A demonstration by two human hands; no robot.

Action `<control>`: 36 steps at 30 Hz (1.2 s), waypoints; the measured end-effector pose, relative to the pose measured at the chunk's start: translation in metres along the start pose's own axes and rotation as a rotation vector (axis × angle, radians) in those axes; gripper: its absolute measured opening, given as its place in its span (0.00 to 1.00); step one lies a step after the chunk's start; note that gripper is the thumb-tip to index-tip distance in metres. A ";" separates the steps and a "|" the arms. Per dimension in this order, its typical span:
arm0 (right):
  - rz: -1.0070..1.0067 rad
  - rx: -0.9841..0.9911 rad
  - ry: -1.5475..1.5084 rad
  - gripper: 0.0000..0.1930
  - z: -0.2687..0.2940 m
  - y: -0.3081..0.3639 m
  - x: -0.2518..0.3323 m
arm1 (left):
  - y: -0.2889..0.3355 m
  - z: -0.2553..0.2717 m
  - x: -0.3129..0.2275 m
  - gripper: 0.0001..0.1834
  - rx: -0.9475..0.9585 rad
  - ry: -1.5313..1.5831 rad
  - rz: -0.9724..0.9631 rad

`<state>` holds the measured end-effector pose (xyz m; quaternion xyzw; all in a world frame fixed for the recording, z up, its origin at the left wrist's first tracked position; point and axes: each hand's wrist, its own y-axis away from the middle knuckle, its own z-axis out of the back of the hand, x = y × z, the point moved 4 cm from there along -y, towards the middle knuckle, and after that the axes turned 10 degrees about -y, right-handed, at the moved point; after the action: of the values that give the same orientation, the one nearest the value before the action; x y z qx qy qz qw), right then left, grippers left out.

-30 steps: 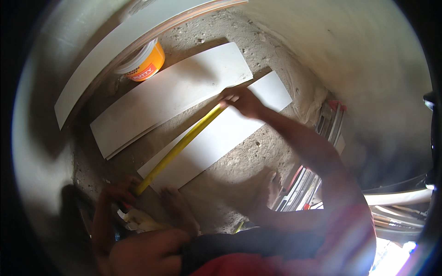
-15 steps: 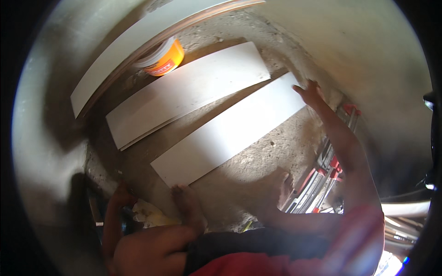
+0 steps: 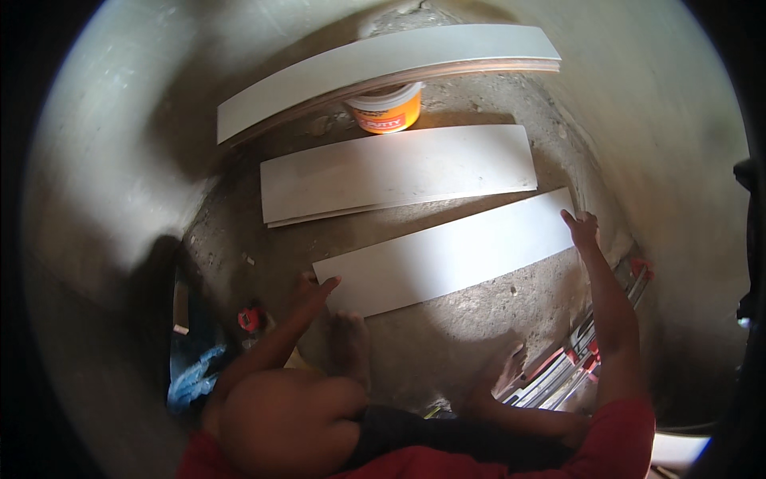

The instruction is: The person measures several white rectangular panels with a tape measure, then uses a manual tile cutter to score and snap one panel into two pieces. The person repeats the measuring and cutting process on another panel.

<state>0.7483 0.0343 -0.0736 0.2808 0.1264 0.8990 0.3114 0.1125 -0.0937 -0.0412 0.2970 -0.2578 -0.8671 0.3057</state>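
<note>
A long white board (image 3: 455,254) lies at a slant in front of me, close to the rough floor. At its near left corner my left hand (image 3: 317,294) has the thumb on the top face and the fingers round the end edge. My right hand (image 3: 586,230) grips the far right end in the same way, thumb on top and fingers past the edge. Just beyond is a second white board (image 3: 399,172) lying on at least one more, since another edge shows under its left part.
Farther back, a stack of white boards (image 3: 391,56) sits across an orange tub (image 3: 391,112) with a white rim. Metal bar clamps with red parts (image 3: 562,371) lie by my right foot. At left are a red round object (image 3: 250,319) and crumpled blue plastic (image 3: 195,377). Walls rise on both sides.
My left hand has come up from the lower left and taken hold of the board's left end. The right hand stays at the right end. The view has turned, shifting everything.
</note>
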 end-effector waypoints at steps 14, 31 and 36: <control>0.161 -0.128 -0.572 0.27 0.036 0.028 0.025 | -0.001 0.051 -0.019 0.29 -0.293 0.333 -0.055; 0.366 -0.048 -0.745 0.28 0.138 -0.052 0.352 | -0.117 0.297 -0.171 0.24 -0.147 0.421 -0.469; 0.313 -0.037 -0.745 0.25 0.121 -0.097 0.347 | -0.143 0.299 -0.182 0.24 -0.143 0.407 -0.386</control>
<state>0.6413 0.3350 0.1335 0.5977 -0.0557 0.7743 0.2005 -0.0267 0.2071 0.1399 0.4863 -0.0680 -0.8478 0.2006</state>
